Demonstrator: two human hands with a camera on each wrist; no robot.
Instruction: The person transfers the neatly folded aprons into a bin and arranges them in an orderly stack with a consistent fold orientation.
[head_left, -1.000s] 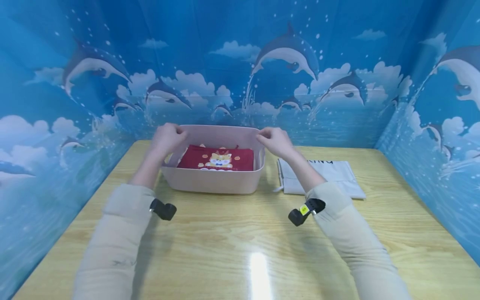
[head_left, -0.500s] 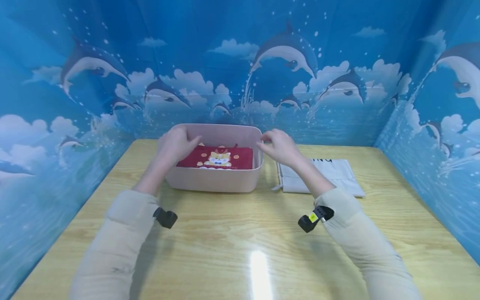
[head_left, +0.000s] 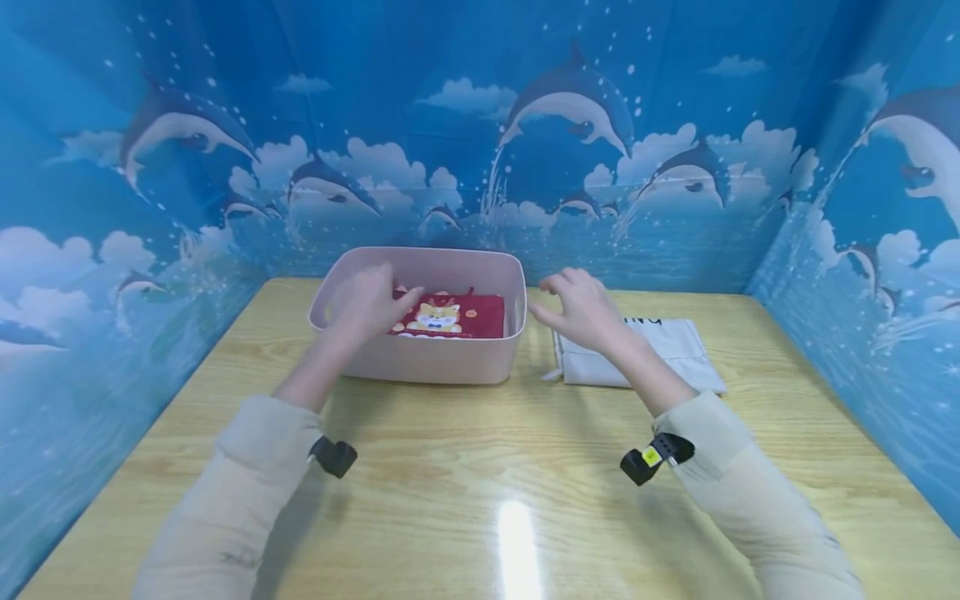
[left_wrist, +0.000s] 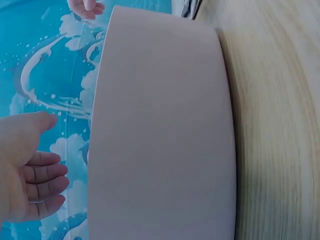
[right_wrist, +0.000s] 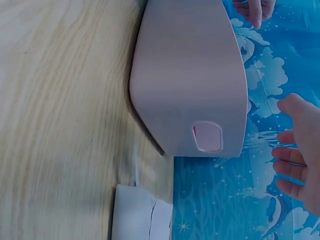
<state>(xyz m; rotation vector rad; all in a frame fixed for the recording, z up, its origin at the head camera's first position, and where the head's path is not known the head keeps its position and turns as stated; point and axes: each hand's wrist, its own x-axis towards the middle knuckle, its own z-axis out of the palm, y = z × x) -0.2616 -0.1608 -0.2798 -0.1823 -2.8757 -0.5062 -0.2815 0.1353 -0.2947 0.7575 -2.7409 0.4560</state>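
A pale pink plastic basket [head_left: 427, 360] stands toward the back of the table, with a cut-out handle in its end wall, plain in the right wrist view. Inside lies a dark red cloth item [head_left: 483, 315] printed with a cartoon animal; my left hand covers part of it in the head view. That left hand [head_left: 371, 302] is over the basket's left part, fingers loosely bent, thumb apart, holding nothing. Just beyond the basket's right end hovers my right hand [head_left: 581, 307], thumb spread from the fingers and nothing in its grasp. The left wrist view shows the basket's smooth long side [left_wrist: 162, 125].
A flat white pouch [head_left: 660, 354] with black lettering and a small tab lies right of the basket, partly behind my right forearm. The wooden table [head_left: 420, 467] backs onto a blue dolphin-print curtain [head_left: 450, 125], which also rises at both sides.
Both hands have come off the basket's ends. The left moved inward over the basket, its fingers loosening; the right drew back rightward and opened. The basket stays in place.
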